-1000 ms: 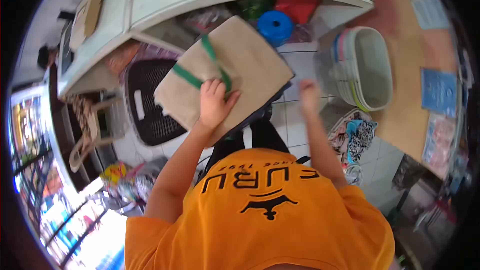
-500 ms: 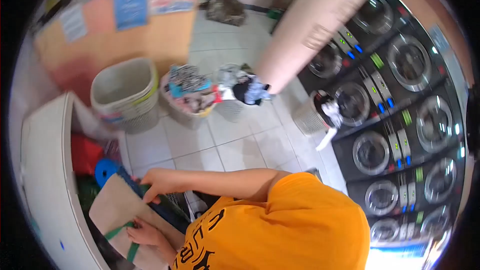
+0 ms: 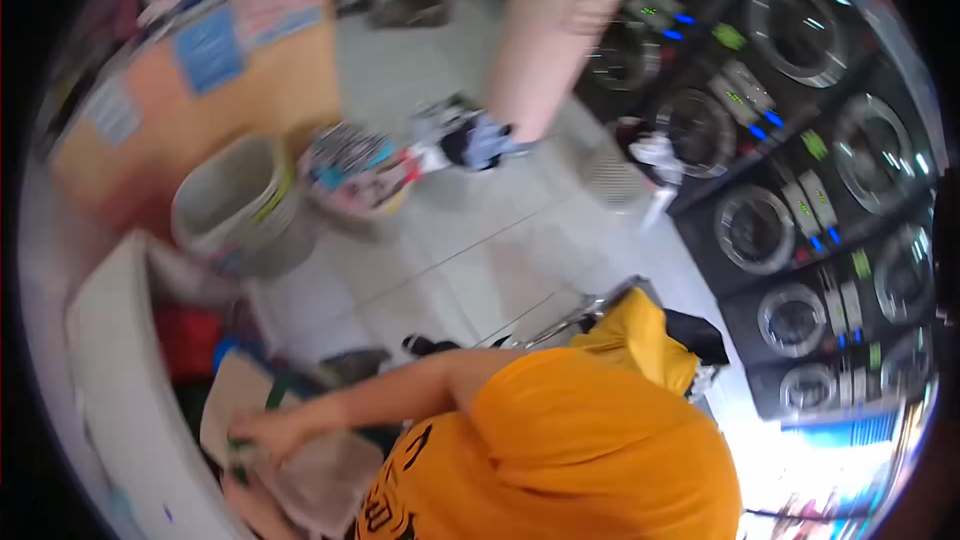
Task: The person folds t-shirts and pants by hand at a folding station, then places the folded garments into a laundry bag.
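A flat beige piece point(image 3: 325, 470) with green straps lies in front of my torso, against the white cabinet. It looks like cloth or a soft bag, but blur hides its exact kind. My right hand point(image 3: 272, 434) reaches over it, fingers closed at a green strap near its middle. Lower down, my left hand point(image 3: 252, 510) grips its near-left edge, close to another bit of green; its fingertips are partly hidden. Dark and red items show beside the piece, inside the cabinet opening.
At left stands a white cabinet point(image 3: 110, 340). Stacked baskets point(image 3: 235, 210) and laundry-filled baskets point(image 3: 355, 175) stand on the tiled floor. Another basket point(image 3: 612, 180) is near the dark washers point(image 3: 755, 230). A pillar point(image 3: 530, 50) rises behind. Yellow cloth point(image 3: 635, 340) hangs on a metal frame beside me.
My right hand has come down from the dark blue item onto the beige piece's green strap. My left hand has shifted to the lower edge. The view has turned, revealing the yellow cloth.
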Available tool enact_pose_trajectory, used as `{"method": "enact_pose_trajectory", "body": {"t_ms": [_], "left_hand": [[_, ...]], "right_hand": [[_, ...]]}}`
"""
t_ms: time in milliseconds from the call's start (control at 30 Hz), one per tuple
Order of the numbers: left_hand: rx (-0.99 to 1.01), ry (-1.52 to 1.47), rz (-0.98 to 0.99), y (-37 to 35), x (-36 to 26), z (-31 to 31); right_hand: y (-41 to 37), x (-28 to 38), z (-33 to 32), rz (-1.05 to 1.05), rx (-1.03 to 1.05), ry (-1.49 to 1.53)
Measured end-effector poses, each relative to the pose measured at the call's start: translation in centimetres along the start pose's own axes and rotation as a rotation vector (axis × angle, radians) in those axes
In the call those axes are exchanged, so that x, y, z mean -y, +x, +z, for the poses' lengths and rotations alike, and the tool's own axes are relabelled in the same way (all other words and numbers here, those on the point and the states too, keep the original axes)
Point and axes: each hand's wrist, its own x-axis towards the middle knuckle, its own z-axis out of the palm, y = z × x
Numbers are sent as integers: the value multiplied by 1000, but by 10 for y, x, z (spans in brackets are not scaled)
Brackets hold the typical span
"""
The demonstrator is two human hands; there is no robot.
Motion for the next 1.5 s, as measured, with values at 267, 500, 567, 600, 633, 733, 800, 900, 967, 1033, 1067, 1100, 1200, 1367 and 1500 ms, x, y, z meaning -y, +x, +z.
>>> {"method": "enact_pose_trajectory", "body": {"t_ms": [267,500,567,600,633,733,800,900,967,1033,1067,1100,1200,1367,1500], "left_hand": [[88,36,-112,25,-67,0],[110,33,-181,38,-14,-26],[-27,-530,-248,28,19,22],[54,-402,-236,22,19,29],[57,-401,-237,20,19,39],[135,-63,-195,22,14,68],[156,-29,-229,26,11,79],[215,-31,-258,29,11,89],[251,-5,-284,29,10,98],[297,-33,-303,30,14,112],[291,40,-297,31,18,118],[286,116,-289,33,22,124],[279,102,-268,37,31,136],[268,162,-231,28,51,154],[242,121,-224,30,51,152]], "right_hand": [[11,-2,31,-149,-355,119],[13,3,26,95,-241,114],[8,-3,23,8,-160,60],[11,-8,19,-81,-112,-11],[15,-13,15,-79,-113,-9],[13,-25,7,-169,27,-266],[11,-31,3,-146,75,-291],[9,-43,3,-97,134,-302],[5,-50,3,-74,190,-294],[3,-63,9,-59,194,-300],[4,-68,11,-66,194,-275],[7,-73,13,-73,190,-248],[10,-84,19,-54,200,-256],[14,-96,39,-78,138,-295],[16,-92,37,-64,148,-300]]}}
